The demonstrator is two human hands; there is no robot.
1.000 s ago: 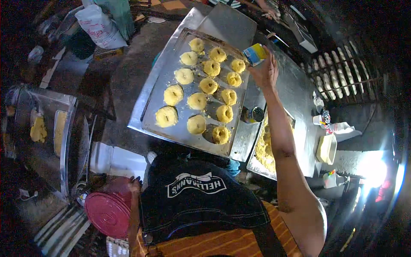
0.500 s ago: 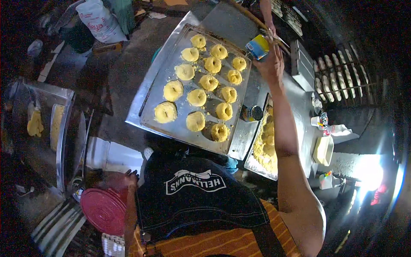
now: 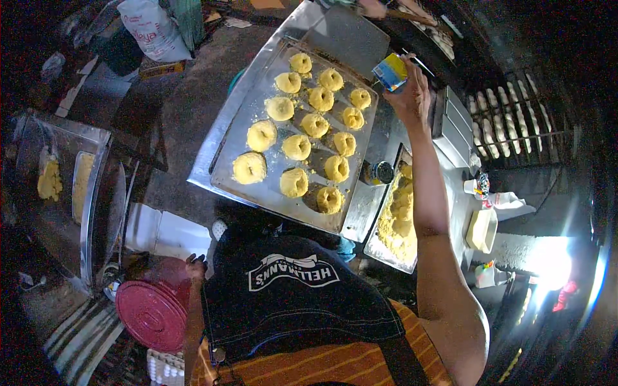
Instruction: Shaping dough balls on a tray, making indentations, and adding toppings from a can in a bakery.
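My right hand (image 3: 412,96) reaches far out beyond the right edge of a metal baking tray (image 3: 257,183), its fingers closed round a small blue and yellow can (image 3: 390,72). On the tray sit several yellow dough rounds (image 3: 297,147), most with a hollow pressed in the middle. A dark-lidded jar (image 3: 380,172) stands to the right of the tray. My left hand (image 3: 196,265) hangs low at my left side, beside a red round lid (image 3: 149,315). Its fingers are dark and loosely apart, and nothing shows in them.
Right of the jar lies a tray of yellow crumbly dough (image 3: 396,225). A rack with pale dough pieces (image 3: 508,119) stands far right. Another person's blurred hand (image 3: 372,8) is at the top edge. To the left are a metal table (image 3: 96,138) and a white sack (image 3: 151,29).
The other person's hand, close to my right hand before, has moved away up and to the left with the wooden stick. My right hand still holds the can in nearly the same place.
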